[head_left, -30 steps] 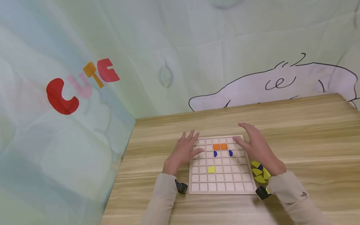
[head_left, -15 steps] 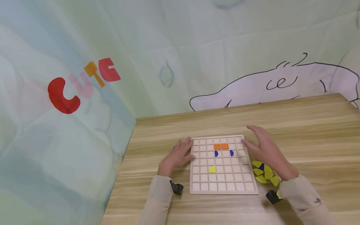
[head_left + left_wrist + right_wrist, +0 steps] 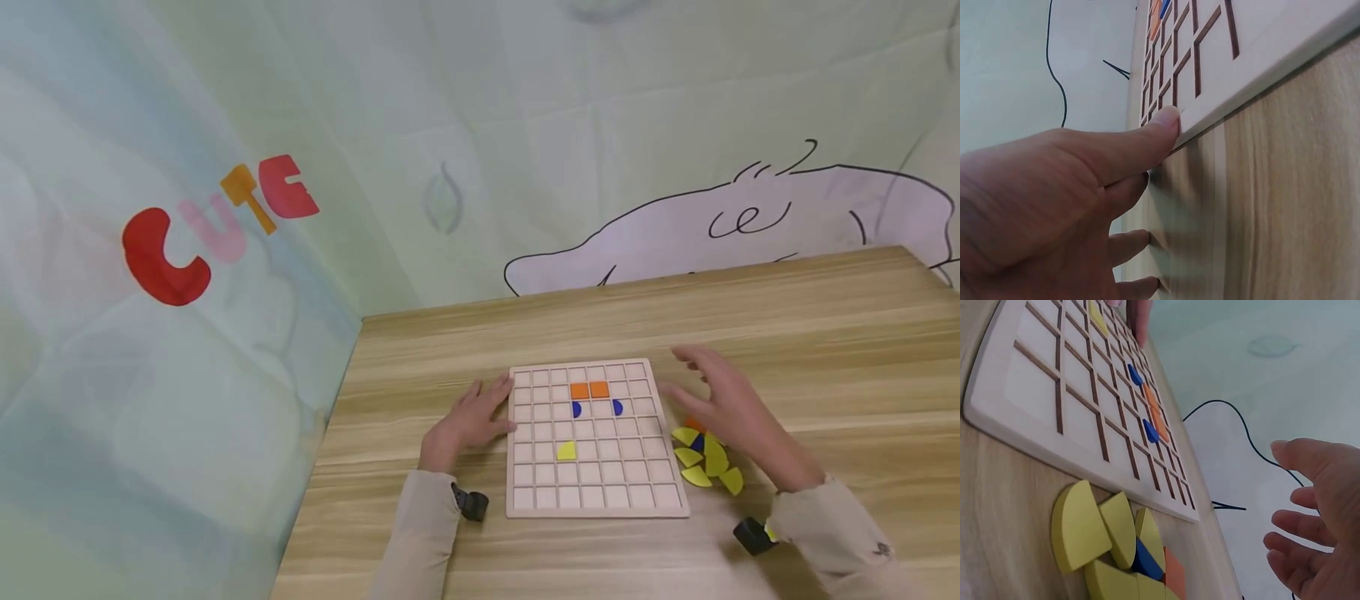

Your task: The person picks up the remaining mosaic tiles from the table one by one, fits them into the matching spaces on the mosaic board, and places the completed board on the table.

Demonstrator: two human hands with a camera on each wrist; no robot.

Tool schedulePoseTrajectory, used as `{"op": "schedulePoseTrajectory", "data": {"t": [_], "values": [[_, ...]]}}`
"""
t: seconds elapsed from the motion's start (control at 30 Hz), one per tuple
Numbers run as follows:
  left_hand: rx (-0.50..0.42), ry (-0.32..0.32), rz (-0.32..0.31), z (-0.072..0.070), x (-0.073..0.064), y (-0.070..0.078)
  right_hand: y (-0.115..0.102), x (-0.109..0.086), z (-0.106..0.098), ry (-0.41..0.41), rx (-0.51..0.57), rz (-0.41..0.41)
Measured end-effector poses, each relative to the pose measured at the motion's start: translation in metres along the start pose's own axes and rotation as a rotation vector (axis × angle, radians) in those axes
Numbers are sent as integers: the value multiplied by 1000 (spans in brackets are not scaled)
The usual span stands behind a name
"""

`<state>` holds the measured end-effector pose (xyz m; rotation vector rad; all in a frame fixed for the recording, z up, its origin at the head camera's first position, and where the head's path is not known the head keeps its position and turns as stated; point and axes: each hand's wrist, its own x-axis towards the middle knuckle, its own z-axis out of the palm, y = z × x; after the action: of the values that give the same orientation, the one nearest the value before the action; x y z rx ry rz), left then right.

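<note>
The left hand (image 3: 467, 422), released, touches the left edge of the grid board (image 3: 588, 450), which lies on the worktop (image 3: 408, 375) between both hands. Loose pieces (image 3: 716, 458) lie beside its right edge; the right hand (image 3: 727, 408), released, hangs near them.

Left hand (image 3: 467, 421) pulled back to edge of board (image 3: 600, 512), right hand (image 3: 738, 412) farther right — orange piece (image 3: 695, 425) uncovered

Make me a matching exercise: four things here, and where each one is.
1. Left hand
2. Pair of orange squares
3. Pair of blue half-circles
4. Loose yellow pieces

A. Off the wooden grid board, to its right
B. Third row from the far edge
C. At the board's left edge
D. Second row from the far edge

Pairs: 1-C, 2-D, 3-B, 4-A
</note>
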<state>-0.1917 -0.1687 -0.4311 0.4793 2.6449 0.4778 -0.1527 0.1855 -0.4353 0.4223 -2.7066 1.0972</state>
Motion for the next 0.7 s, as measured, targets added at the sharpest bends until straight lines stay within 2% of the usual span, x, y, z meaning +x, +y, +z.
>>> {"op": "schedulePoseTrajectory", "data": {"t": [0.2,0.43,0.57,0.7], "values": [[-11,-2,1,0,1,0,5,-5,-5,-39,-18,-9],[-17,-5,16,0,0,0,10,-8,-7,-159,-28,35],[-28,-12,8,0,1,-1,11,-10,-10,-229,-87,38],[-36,-15,2,0,0,0,13,-12,-10,-254,-170,-12]]}}
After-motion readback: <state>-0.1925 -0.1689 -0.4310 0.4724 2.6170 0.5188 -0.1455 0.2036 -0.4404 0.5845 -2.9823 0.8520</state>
